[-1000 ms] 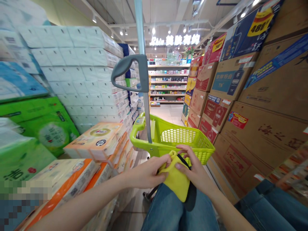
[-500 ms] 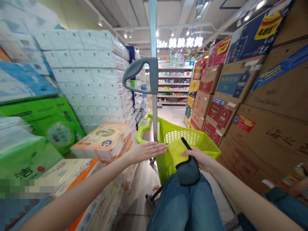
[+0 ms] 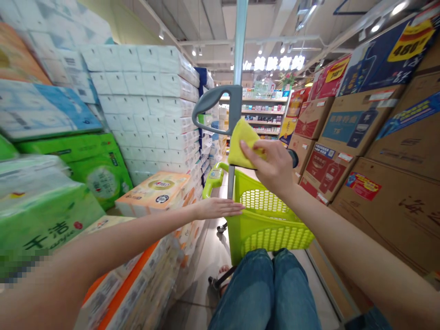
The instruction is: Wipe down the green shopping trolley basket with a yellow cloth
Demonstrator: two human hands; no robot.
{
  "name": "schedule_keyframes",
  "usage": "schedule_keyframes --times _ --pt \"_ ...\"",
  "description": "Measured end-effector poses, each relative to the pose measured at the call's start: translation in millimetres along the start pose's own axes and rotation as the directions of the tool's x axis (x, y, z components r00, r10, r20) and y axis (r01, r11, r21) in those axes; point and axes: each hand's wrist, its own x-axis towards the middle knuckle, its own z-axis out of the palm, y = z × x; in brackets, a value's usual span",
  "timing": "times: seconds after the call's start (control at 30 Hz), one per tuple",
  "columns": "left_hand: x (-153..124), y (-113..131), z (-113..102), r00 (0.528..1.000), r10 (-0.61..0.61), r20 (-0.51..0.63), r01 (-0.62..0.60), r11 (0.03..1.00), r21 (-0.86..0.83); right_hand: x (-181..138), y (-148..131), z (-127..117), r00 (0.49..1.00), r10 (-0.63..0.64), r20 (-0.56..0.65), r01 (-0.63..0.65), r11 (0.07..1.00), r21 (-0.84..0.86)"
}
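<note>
My right hand (image 3: 273, 165) pinches a yellow cleaning cloth (image 3: 242, 140), raised to the lower end of a grey loop handle (image 3: 235, 105) on an upright metal pole (image 3: 240, 46). The cloth covers part of the pole; whether it presses on it I cannot tell. A dark part of it shows beyond my wrist. My left hand (image 3: 220, 208) lies with fingers stretched at the near left rim of the lime-green cart basket (image 3: 275, 236), close to the foot of the pole. The cart's green push handle (image 3: 213, 181) is just beyond that hand.
Tissue packs (image 3: 147, 105) are stacked high on the left, with an orange pack (image 3: 154, 188) jutting low. Cardboard cartons (image 3: 367, 183) line the right side. Stocked shelves (image 3: 263, 110) stand at the aisle's end. My knees are close to the basket.
My right hand has lifted the cloth from above my lap up to the pole by the grey handle. My left hand stays near the rim. The view has shifted slightly left.
</note>
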Motion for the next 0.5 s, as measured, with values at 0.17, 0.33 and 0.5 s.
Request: schedule_keyframes --times 0.17,0.33,0.5 --pt "-4 5 9 1.0 -0.023 0.014 0.021 0.994 0.105 10 2 31 0.909 -0.302 0.285 0.296 0.953 0.068" --pt "-3 3 7 0.999 -0.017 0.046 0.012 0.996 0.091 -16 11 59 0.877 -0.333 0.346 0.292 0.942 0.167" --pt "-4 -1 10 0.991 -0.047 0.122 0.055 0.996 -0.065 -63 12 81 0.799 -0.346 0.491 0.192 0.922 0.336"
